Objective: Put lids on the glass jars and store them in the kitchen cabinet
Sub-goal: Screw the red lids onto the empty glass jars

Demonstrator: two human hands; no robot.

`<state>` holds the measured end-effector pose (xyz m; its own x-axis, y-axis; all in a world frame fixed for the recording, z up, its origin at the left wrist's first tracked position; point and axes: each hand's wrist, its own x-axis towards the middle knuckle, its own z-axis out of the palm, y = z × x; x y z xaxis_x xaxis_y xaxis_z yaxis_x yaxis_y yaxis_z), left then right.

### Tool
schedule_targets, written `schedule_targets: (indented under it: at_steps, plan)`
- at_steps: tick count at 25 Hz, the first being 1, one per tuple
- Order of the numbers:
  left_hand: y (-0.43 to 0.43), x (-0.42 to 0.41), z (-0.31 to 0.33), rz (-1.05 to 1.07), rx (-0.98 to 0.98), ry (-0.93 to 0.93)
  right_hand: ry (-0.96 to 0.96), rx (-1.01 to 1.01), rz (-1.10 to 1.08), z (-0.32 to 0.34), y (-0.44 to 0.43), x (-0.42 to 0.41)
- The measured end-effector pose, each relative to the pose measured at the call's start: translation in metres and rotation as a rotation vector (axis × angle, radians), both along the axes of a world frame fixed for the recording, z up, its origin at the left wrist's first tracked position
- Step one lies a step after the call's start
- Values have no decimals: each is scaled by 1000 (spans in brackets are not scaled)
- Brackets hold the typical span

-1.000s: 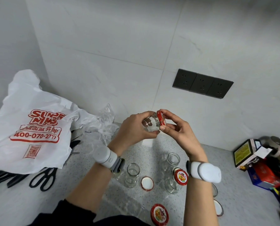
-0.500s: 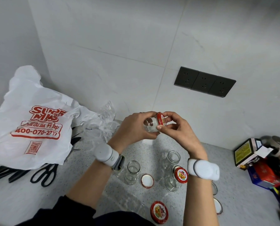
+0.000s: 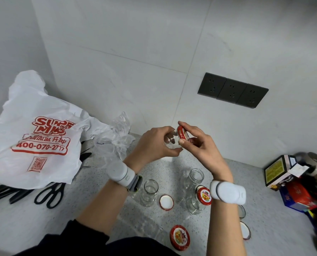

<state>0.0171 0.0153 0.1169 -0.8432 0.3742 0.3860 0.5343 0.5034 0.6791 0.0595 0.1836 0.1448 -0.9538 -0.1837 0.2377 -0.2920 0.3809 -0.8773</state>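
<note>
My left hand grips a small glass jar on its side, above the counter. My right hand pinches the red lid sitting on that jar's mouth. Below on the speckled counter stand two open jars and a jar with a red lid on it. Loose lids lie nearby: one white side up, one red side up, one at the right.
A white plastic bag with red print and crumpled clear plastic fill the left. Black scissors lie in front of the bag. Boxes and a metal pot crowd the right. Dark sockets sit on the tiled wall.
Both hands stay together on the jar and lid. My right hand's fingers have shifted around the lid, and the lid's red top now tilts more toward me.
</note>
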Motion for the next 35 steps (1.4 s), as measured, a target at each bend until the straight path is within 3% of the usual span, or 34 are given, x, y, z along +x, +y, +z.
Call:
schedule_targets:
  at_steps: [3,7,14,17,19,22,26,31,33,35]
  plan:
    - [1,3,-2,-5,9,-10,32,30,-128,-5,-4,-4]
    - [5,10,-1,-56,7,-50,185,319,-390,-17,-16,-5]
    - [20,19,-13,159,-31,41,146,474,-697,-24,-35,-8]
    - [21,17,-18,166,-26,-8,93,500,-691,-26,-34,-11]
    - [16,13,-18,81,-41,-48,135,526,-553,-27,-26,-8]
    - [8,6,-19,-94,111,-182,237,521,-347,-23,-15,3]
    - [4,3,-20,-271,130,-326,354,563,-385,-23,-22,5]
    - [31,25,-26,-18,271,-106,326,433,-631,-17,-25,-1]
    - [39,27,-24,16,309,-83,280,441,-624,-10,-20,-2]
    - [34,19,-22,11,208,-28,272,513,-511,-5,-15,4]
